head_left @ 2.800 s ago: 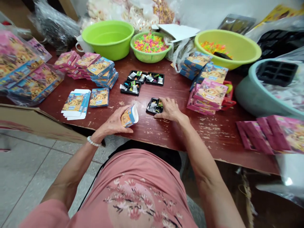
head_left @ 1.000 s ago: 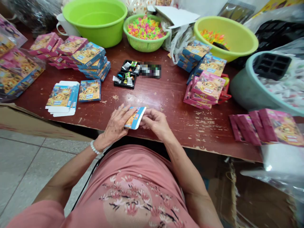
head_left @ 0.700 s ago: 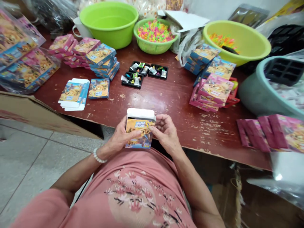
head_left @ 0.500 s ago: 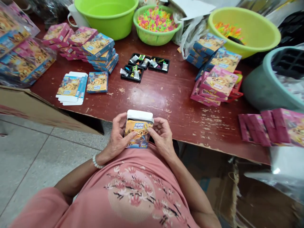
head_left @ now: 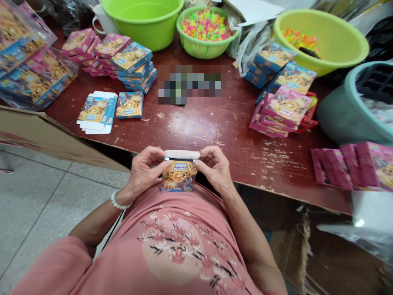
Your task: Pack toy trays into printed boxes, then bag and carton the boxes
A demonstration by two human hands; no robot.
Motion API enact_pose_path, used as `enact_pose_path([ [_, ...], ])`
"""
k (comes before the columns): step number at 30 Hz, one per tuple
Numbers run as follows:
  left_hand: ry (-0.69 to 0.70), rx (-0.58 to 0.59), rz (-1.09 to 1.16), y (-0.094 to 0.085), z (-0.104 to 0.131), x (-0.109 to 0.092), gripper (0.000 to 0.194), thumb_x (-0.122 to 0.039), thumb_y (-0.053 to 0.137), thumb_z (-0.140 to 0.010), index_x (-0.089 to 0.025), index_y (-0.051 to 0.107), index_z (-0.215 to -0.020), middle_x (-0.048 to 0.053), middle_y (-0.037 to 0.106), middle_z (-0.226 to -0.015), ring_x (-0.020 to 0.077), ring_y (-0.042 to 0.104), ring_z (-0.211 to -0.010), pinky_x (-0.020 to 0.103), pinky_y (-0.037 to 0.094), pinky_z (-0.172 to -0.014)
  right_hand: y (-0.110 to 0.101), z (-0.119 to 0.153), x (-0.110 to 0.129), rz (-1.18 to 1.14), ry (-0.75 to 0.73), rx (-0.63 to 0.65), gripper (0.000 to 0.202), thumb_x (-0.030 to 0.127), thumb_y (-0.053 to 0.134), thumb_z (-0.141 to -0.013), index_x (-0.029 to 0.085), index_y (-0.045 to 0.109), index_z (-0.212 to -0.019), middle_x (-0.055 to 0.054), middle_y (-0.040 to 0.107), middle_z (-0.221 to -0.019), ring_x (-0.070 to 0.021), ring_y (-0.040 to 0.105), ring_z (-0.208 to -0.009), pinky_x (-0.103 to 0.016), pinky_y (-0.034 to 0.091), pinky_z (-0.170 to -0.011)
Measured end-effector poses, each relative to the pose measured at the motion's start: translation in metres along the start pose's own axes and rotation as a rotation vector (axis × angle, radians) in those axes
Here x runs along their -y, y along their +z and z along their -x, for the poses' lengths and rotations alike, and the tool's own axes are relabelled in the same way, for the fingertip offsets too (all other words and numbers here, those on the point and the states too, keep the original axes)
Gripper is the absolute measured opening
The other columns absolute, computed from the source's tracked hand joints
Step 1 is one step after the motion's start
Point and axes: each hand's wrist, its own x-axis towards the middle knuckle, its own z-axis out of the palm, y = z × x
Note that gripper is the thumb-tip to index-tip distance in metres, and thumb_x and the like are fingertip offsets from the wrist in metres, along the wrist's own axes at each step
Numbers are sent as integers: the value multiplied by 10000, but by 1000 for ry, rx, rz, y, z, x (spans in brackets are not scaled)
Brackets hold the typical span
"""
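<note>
- Two hands grasp one small printed box (head_left: pixel 179 176) from either side, upright, just in front of the person's pink shirt (head_left: pixel 178 241) and at the near edge of the worktop (head_left: pixel 215 127).
- Left hand (head_left: pixel 143 172) grips the box's left side, with the thumb on its printed front and the fingertips at the white top flap (head_left: pixel 181 154).
- Right hand (head_left: pixel 216 168) grips the right side, with fingertips pinching the flap's right end.
- That flap lies nearly flat over the top of the box.
- A bead bracelet (head_left: pixel 119 203) sits on the left wrist.
- Flat unfolded cartons (head_left: pixel 97 111) lie on the worktop well to the left, next to a blue box (head_left: pixel 130 105).
- Stacks of pink and blue boxes (head_left: pixel 123 57) stand behind them; another stack (head_left: pixel 282 106) stands on the right.
- At the far edge are a green basin (head_left: pixel 144 20), a green basket (head_left: pixel 205 45) of coloured pieces and a yellow-green basin (head_left: pixel 322 37).
- A blurred patch in the middle of the worktop cannot be made out.
</note>
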Motion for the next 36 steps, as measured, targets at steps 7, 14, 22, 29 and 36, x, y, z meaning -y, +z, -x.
enact_pose_path([
  [7, 115, 125, -185, -10, 2, 0, 112, -271, 821, -888, -223, 792, -985, 64, 797, -1016, 178, 753, -914, 298, 622, -815, -12, 1, 10, 259, -178, 166, 223, 487, 771, -916, 266, 769, -885, -54, 757, -980, -212, 703, -920, -406, 578, -871],
  [14, 64, 204, -211, -14, -6, -10, 144, -328, 841, -869, -204, 805, -933, 79, 800, -958, 186, 753, -847, 291, 614, -730, -10, -1, 13, 242, -52, 176, 196, 413, 855, -826, 244, 767, -872, -34, 725, -905, -185, 672, -818, -345, 554, -748],
  [22, -101, 197, -136, -13, -19, -15, 189, -362, 854, -841, -187, 813, -900, 42, 781, -799, 139, 701, -676, 222, 576, -598, 0, -19, 16, 70, 137, 145, 180, 364, 857, -732, 213, 761, -758, 8, 700, -718, -137, 597, -655, -277, 488, -628],
  [29, -112, 224, -92, -11, -28, -16, 216, -351, 831, -848, -180, 755, -740, 31, 730, -712, 134, 652, -621, 225, 537, -556, -4, -16, 12, 121, 62, 185, 187, 401, 838, -832, 231, 785, -775, -9, 756, -832, -154, 666, -761, -306, 530, -743],
  [36, 170, 370, -333, -9, -4, -12, 125, -268, 741, -958, -197, 802, -1041, 61, 805, -975, 154, 738, -842, 249, 579, -764, -6, 7, -7, 108, -121, 141, 197, 467, 858, -851, 291, 830, -934, -43, 795, -1057, -203, 725, -1006, -376, 564, -935],
])
